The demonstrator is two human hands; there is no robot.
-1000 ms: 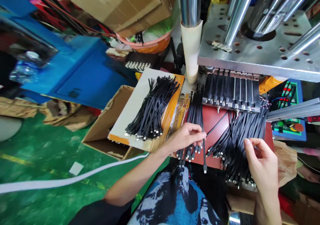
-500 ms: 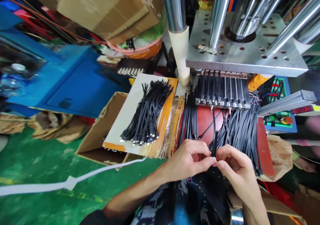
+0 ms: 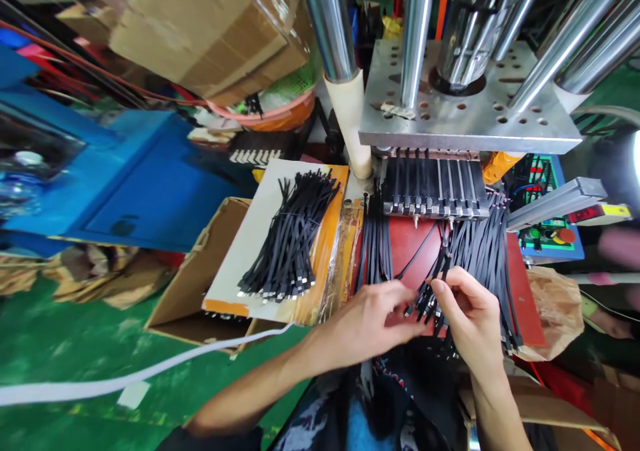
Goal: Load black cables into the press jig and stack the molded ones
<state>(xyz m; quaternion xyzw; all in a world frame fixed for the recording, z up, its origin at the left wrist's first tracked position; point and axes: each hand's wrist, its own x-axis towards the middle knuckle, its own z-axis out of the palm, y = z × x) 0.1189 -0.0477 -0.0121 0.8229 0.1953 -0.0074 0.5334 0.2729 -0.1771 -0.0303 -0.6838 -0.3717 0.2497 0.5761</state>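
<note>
My right hand [image 3: 473, 314] is closed in a pinch at the near ends of several short black flat cables, with a black cable [image 3: 442, 257] between thumb and forefinger. My left hand [image 3: 367, 321] is just to the left, thumb and fingers apart with nothing visible between them. Loose cable ends with metal plugs [image 3: 425, 304] fan out between the hands. To the right, a thick row of black cables [image 3: 483, 264] lies over the red board [image 3: 403, 237]. Beyond the hands sits a mould block [image 3: 434, 184] with cables laid in its slots.
Above the mould is a drilled steel plate [image 3: 460, 121] on shiny posts. On the left, a bundle of black cables [image 3: 295, 237] rests on a white board [image 3: 245, 244] over a cardboard box [image 3: 200, 257]. A button panel [image 3: 550, 237] stands to the right.
My hands held one cable between them; now my left fingers have parted from it. My right hand has moved left and up, to the loose cable ends. The view has shifted slightly.
</note>
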